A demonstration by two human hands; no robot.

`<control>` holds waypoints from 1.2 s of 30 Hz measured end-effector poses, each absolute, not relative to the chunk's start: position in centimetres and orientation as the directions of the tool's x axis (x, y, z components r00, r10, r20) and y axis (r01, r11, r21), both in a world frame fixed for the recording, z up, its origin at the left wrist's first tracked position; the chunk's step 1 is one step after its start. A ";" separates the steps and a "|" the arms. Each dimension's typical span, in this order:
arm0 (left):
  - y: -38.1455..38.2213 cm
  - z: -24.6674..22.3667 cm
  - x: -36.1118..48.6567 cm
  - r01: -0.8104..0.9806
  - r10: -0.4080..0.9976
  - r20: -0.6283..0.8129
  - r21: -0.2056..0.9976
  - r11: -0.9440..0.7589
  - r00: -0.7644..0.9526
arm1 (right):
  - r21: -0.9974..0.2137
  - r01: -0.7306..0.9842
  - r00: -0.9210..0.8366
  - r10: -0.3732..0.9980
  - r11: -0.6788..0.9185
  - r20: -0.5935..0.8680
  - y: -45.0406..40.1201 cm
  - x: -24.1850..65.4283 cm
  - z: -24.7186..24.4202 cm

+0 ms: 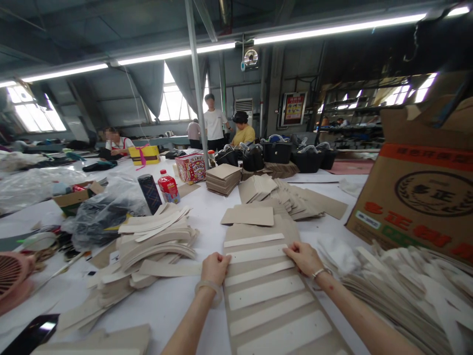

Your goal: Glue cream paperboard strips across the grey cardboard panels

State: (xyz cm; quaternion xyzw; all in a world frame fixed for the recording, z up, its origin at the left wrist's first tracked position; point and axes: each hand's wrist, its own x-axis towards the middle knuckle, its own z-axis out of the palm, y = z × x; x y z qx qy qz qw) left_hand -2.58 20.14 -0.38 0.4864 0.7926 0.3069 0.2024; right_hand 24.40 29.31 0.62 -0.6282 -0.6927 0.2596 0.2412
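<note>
Grey board [288,318] up front, white strips [266,293] laid across it. Left hand [215,268] and right hand [305,259] pinch one strip [257,254] by its ends

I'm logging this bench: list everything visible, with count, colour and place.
White strips: about seven, white, across board
Board: count unclear, grey, beneath strips
Curved pieces: one pile, cream, left
Loose strips: one pile, pale, right
Cards: many, tan, centre
Carton: one, brown, right
Bottle: one, red, left
Patterned case: one, dark, left
Ribboned box: one, yellow, back
Printed box: one, red, back
Containers: several, black, back
Plastic bags: several, clear, left
Fan: one, pink, left
People: several, mixed clothing, background
Left hand: one, pale bangle, at one strip's left end
Right hand: one, silvery bracelet, at its right end
</note>
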 end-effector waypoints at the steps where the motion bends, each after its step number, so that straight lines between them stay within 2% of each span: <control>1: 20.2 -0.4 -2.6 0.661 0.897 -0.016 0.671 0.336 -0.441 | -0.655 0.751 -0.093 0.996 0.082 0.017 29.3 24.4 0.6; 6: 20.1 -0.2 -2.3 0.741 0.901 0.027 0.580 0.338 -0.432 | -0.613 0.785 -0.069 0.996 0.093 0.063 29.5 24.3 0.4; 9: 19.8 0.4 -1.8 0.818 0.922 0.093 0.502 0.282 -0.375 | -0.584 0.806 -0.043 0.994 0.092 0.098 29.3 24.1 1.0; 15: 19.0 2.0 -0.5 0.958 0.982 0.188 0.286 -0.039 -0.016 | -0.369 0.883 -0.206 0.945 0.291 0.253 28.2 23.2 2.7; 18: 18.9 2.3 -0.4 0.970 0.977 0.176 0.188 -0.153 0.120 | -0.347 0.879 -0.251 0.936 0.327 0.247 28.0 22.8 2.9; 21: 18.9 2.3 -0.4 0.976 0.973 0.160 0.118 -0.184 0.164 | -0.320 0.884 -0.268 0.930 0.341 0.251 28.0 22.7 2.8; 27: 19.0 2.7 0.3 0.986 0.970 0.187 0.037 -0.165 0.155 | -0.266 0.888 -0.290 0.905 0.376 0.312 27.3 22.6 3.5; 31: 19.3 2.3 0.9 0.983 0.950 0.263 0.016 -0.182 0.171 | -0.201 0.834 -0.411 0.822 0.514 0.394 26.5 21.9 3.5; 34: 20.0 1.2 1.0 0.967 0.915 0.319 -0.016 -0.254 0.245 | -0.156 0.752 -0.567 0.749 0.640 0.342 26.3 21.1 2.7; 36: 20.6 0.4 0.8 0.962 0.924 0.274 -0.008 -0.274 0.266 | -0.158 0.712 -0.641 0.725 0.684 0.252 26.3 20.8 2.2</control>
